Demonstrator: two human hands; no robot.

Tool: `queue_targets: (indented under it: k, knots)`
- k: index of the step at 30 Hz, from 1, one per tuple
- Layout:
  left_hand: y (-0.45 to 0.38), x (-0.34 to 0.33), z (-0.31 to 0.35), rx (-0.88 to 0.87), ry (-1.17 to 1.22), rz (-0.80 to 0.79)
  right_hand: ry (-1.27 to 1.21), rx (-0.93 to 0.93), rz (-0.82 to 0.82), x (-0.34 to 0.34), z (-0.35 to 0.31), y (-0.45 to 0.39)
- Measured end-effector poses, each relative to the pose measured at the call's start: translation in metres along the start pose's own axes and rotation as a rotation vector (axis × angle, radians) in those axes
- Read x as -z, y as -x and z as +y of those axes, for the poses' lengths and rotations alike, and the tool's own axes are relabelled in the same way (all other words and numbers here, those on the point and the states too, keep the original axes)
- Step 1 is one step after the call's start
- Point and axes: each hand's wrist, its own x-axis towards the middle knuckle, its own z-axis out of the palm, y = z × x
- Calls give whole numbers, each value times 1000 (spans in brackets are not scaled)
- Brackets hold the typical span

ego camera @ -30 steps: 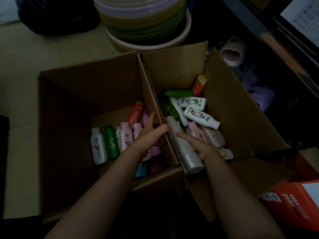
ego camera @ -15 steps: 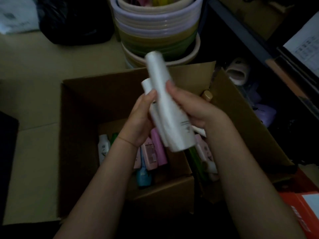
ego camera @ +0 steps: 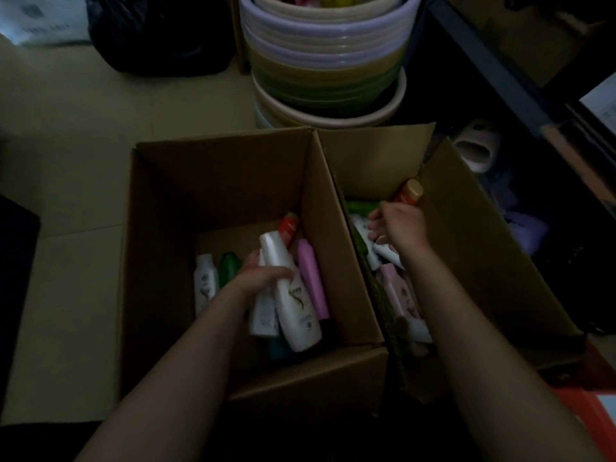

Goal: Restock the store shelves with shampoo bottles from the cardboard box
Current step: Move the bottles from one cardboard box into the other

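Left hand (ego camera: 263,278): fingers curled round white bottle (ego camera: 293,295), inside left box (ego camera: 213,181).
Right hand (ego camera: 398,230): in right box (ego camera: 466,235), fingers bent over white bottles (ego camera: 383,253); grip cannot be told.
Hidden: bottle labels lost in dim light; right box's contents partly behind forearm.

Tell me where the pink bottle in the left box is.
In the head view, the pink bottle lies in the left box, beside its right wall, just right of the tall white bottle.

left box (ego camera: 216,181): open top, far half bare | right box (ego camera: 466,228): bottles (ego camera: 396,288) crowd floor | basins (ego camera: 326,61) block behind
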Motion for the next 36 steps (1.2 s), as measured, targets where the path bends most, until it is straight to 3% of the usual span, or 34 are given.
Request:
queue_targets:
  k: [4,7,10,17,24,27,29,33,36]
  knots:
    - [-7,-15,8,-36,-53,273,-9,-127,-40,0,23,-18]
    - [0,-41,35,-195,109,96,-5,-196,-54,-5,35,-34]
    - [8,-79,67,-260,114,-94,93,-163,-44,-11,53,-55]
    - [3,-91,73,-393,-6,-111,243,-269,-66,-15,88,-85]
    - [0,-91,69,-407,3,-93,242,-317,-142,-51,113,-107]
    - [-1,-89,69,-417,-17,-108,-123,-391,-188,-51,114,-107]
    - [-2,-90,70,-423,-7,-115,-231,-406,-299,-44,112,-103]
    - [-4,-92,68,-438,-11,-98,44,-304,-528,-41,99,-90]
    - [-4,-94,67,-438,-20,-92,160,-201,-439,-61,97,-94]
